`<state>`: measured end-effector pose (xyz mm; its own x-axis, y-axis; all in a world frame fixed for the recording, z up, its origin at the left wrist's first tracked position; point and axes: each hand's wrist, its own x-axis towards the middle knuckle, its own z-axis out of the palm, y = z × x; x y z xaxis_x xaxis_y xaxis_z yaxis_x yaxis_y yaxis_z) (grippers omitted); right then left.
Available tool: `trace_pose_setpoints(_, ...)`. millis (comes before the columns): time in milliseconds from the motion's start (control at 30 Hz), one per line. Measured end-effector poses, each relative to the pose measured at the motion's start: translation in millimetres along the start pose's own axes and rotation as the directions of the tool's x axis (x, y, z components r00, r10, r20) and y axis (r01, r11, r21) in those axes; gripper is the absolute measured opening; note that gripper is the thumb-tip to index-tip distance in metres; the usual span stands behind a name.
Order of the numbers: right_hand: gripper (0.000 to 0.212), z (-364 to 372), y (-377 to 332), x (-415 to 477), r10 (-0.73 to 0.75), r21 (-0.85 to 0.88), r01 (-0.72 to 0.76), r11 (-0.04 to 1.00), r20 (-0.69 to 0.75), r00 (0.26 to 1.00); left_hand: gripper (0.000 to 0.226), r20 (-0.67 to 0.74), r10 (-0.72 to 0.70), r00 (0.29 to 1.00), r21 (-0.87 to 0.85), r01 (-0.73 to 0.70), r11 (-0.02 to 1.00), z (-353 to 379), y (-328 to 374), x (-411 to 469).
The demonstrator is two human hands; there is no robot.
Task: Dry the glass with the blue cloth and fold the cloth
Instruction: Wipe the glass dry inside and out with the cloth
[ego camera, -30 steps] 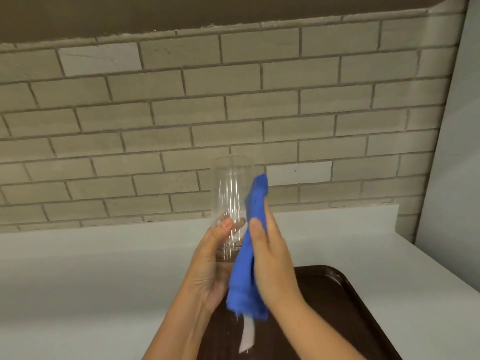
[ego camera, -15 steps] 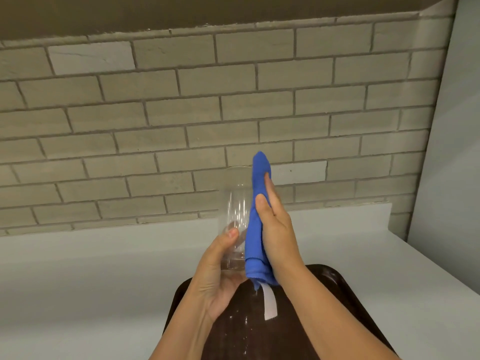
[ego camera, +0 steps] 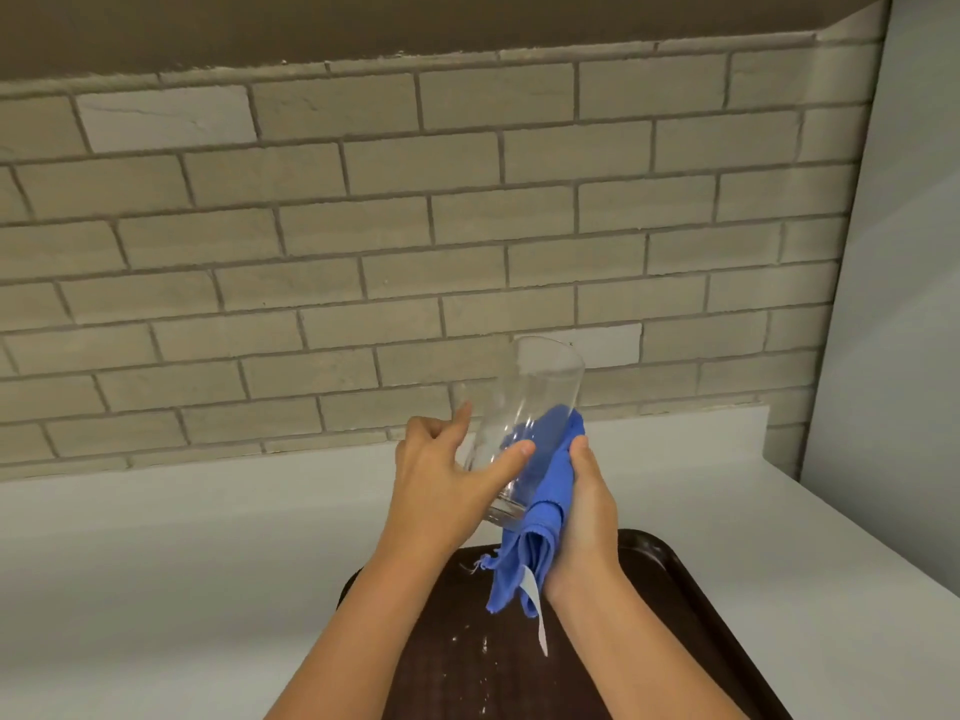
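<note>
Left hand (ego camera: pixel 441 485) closed around the lower part of one clear glass (ego camera: pixel 524 423), thumb across its near side; the glass tilts, mouth up and to the right, held in the air above the tray. Right hand (ego camera: pixel 584 517) closed on one blue cloth (ego camera: pixel 540 511), pressing it against the glass's right side; one white tag hangs from the cloth. Below: one dark brown tray (ego camera: pixel 670 589) on one white counter (ego camera: pixel 182 563). Behind: brick wall (ego camera: pixel 363 226).
</note>
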<state>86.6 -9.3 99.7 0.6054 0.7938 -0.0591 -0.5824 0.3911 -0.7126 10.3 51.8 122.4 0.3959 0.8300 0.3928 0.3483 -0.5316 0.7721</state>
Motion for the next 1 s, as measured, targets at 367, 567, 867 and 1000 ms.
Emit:
trace_pose_setpoints(367,0.037,18,6,-25,-0.282,-0.422,0.376,0.825,0.27,0.921,0.078,-0.012,-0.121,0.993,-0.263,0.114,0.958,3,-4,-11)
trace_pose_setpoints(567,0.049,24,6,-13,-0.322,-0.701,0.674,0.231,0.599,0.733,0.048,0.244,-0.08,0.967,-0.809,0.248,0.534,3,-24,-25)
trace_pose_setpoints(867,0.047,51,-19,21,-0.184,-0.608,0.43,0.668,0.424,0.887,0.03,0.32,-0.057,0.946,-0.868,0.317,0.382,-8,-28,-15)
trace_pose_setpoints(1000,0.049,27,10,-4,-0.21,-0.611,0.464,0.642,0.442,0.872,0.053,0.37,-0.133,0.919,-0.847,0.393,0.357,-13,-32,-6)
